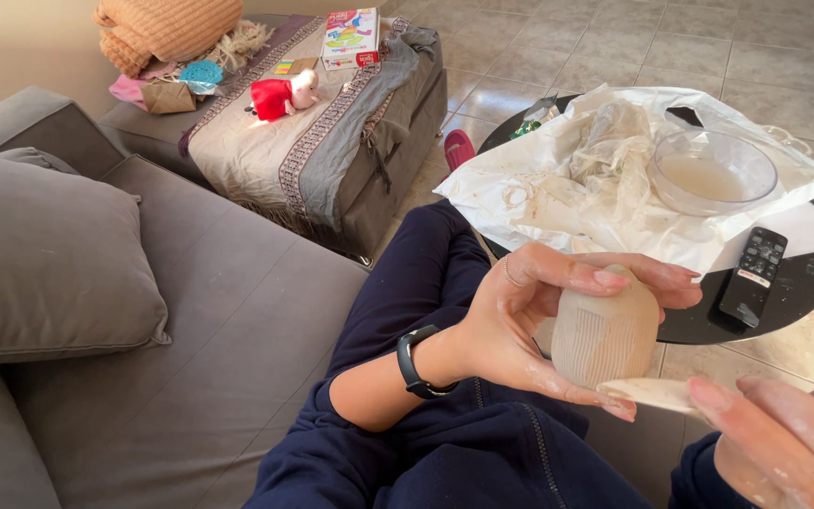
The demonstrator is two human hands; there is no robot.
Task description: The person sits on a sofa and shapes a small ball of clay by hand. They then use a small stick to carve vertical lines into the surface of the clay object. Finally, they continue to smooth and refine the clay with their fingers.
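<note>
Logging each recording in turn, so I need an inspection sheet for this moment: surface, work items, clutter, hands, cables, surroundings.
Surface: round black table, draped with crumpled white plastic sheet.
Work items: pale ribbed egg-shaped clay piece; thin flat pale scraper touching its lower edge.
Clutter: clear bowl of cloudy liquid and black remote control on the table.
Hands: left hand, clay-smeared, grips the clay piece; right hand pinches the scraper.
Cables: nothing seen.
Surroundings: grey sofa with grey cushion; cloth-covered ottoman carrying a red-dressed plush toy and colourful box; tiled floor.
</note>
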